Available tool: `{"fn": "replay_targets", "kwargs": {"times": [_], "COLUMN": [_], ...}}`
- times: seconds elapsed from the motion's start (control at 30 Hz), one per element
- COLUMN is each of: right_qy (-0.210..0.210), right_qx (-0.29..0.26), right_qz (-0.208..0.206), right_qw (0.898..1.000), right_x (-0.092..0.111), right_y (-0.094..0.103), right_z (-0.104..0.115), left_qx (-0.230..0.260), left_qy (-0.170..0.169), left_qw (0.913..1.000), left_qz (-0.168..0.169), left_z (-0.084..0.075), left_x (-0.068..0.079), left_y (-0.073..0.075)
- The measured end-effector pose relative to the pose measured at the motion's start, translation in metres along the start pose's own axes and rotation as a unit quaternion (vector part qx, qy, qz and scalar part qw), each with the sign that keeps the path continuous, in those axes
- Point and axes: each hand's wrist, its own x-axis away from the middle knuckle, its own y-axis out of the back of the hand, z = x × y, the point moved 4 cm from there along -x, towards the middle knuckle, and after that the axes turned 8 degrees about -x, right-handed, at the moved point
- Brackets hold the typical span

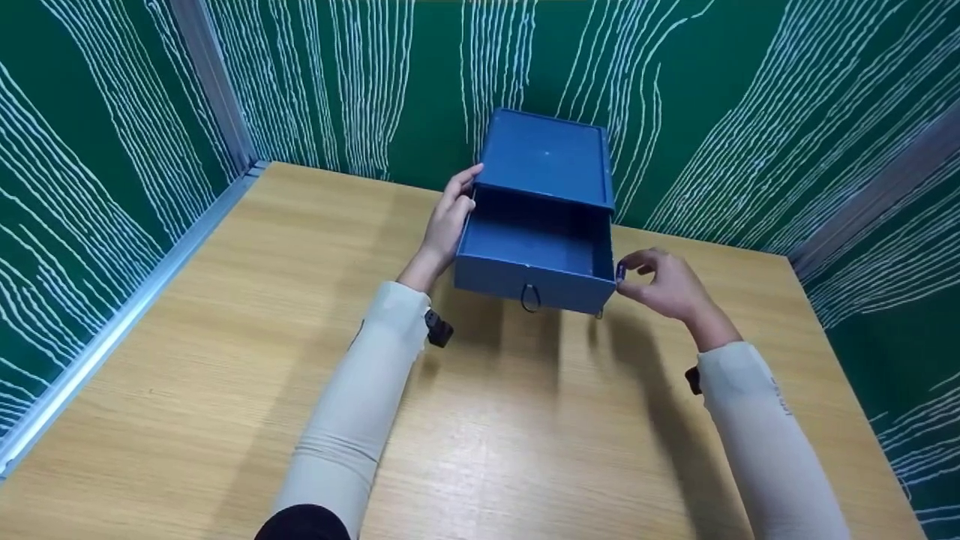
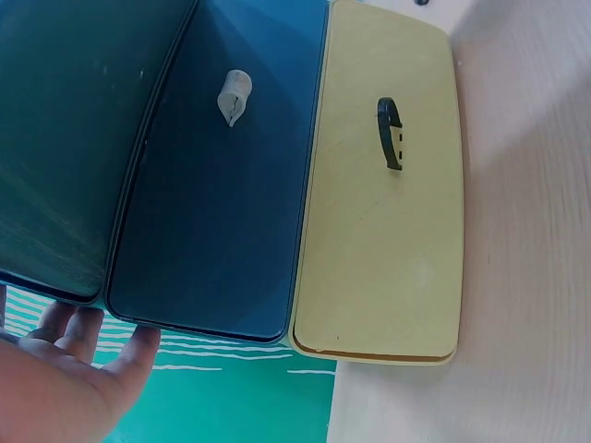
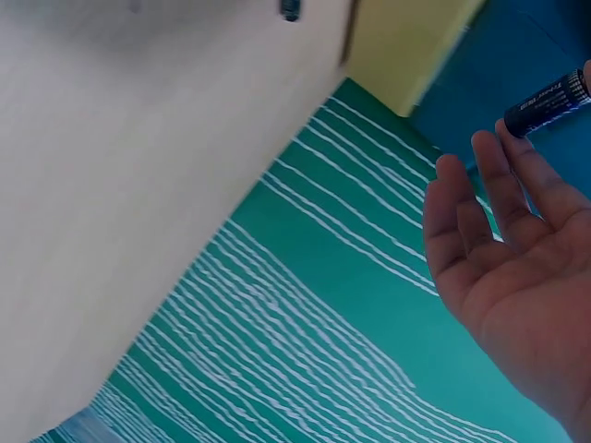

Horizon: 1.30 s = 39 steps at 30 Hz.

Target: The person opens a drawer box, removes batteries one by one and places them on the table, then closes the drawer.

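Note:
A small drawer cabinet (image 1: pixel 547 154) stands at the back of the table, its top drawer (image 1: pixel 529 281) pulled out and a dark loop handle (image 1: pixel 531 298) on its front. My left hand (image 1: pixel 448 221) touches the left side of the cabinet and drawer, thumb by the rim. In the left wrist view its fingertips rest along the edge of the green drawer (image 2: pixel 83 157). Just outside the drawer's right front corner, my right hand (image 1: pixel 667 285) pinches a dark printed battery (image 3: pixel 547 103) between thumb and fingers. The right wrist view cuts off the thumb.
Below the top drawer are a blue drawer (image 2: pixel 217 212) with a whitish pull and a yellow drawer (image 2: pixel 388 249) with a black handle. A dark cylinder (image 3: pixel 291 9) lies on the wooden table (image 1: pixel 480 450). Green walls (image 1: pixel 435 75) with white wavy lines stand close behind.

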Motion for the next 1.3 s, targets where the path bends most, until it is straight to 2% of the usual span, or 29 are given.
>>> {"fn": "replay_targets", "kwargs": {"times": [0.3,0.7,1.03,1.3], "right_qy": [-0.025,-0.076,-0.085,-0.113], "right_qx": [0.019,0.063,0.078,0.067], "right_qz": [0.030,0.095,0.114,0.132], "right_qw": [0.999,0.991,0.987,0.983], "right_x": [-0.001,-0.002,-0.008,-0.012], "right_y": [-0.021,-0.042,-0.047,-0.051], "right_z": [-0.027,-0.043,-0.049,-0.056], "left_qx": [0.000,-0.009,-0.012,-0.016], "left_qy": [-0.004,0.000,-0.003,-0.002], "left_qw": [1.0000,1.0000,0.9999,0.9999], "left_qz": [0.001,0.003,0.003,0.004], "left_z": [0.001,0.000,-0.002,-0.001], "left_x": [0.001,0.001,0.001,0.001], "left_y": [-0.002,-0.001,0.000,0.000]}}
